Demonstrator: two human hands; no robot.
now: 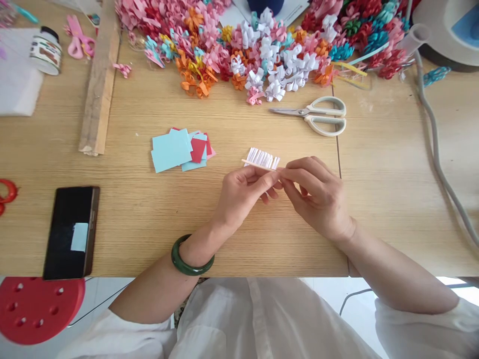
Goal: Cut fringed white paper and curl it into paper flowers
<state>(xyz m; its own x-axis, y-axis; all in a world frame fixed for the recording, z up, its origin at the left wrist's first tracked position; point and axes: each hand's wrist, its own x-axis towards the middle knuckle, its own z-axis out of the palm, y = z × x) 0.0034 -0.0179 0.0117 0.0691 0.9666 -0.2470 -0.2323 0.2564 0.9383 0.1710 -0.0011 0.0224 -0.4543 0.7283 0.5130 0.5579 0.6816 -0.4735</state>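
A white paper strip cut into a fringe [263, 157] stands up between my hands, with a thin pale stick [254, 164] lying along its lower edge. My left hand [245, 192] pinches the stick and the strip's base between thumb and fingers. From the right, my right hand [316, 194] closes its thumb and fingertips on the right end, touching the left fingertips. What exactly lies under the fingertips is hidden. Scissors with pale handles [325, 116] rest just beyond the right hand. Left of the fringe lies a loose pile of blue, red and pink paper cards [172, 149].
Many curled paper flowers [258, 50] are heaped along the back. A wooden bar [99, 85], a small jar [47, 51] and pink scissors [78, 37] stand at the left. A phone [69, 232] lies near the front edge. A grey cable [436, 139] runs down the right side.
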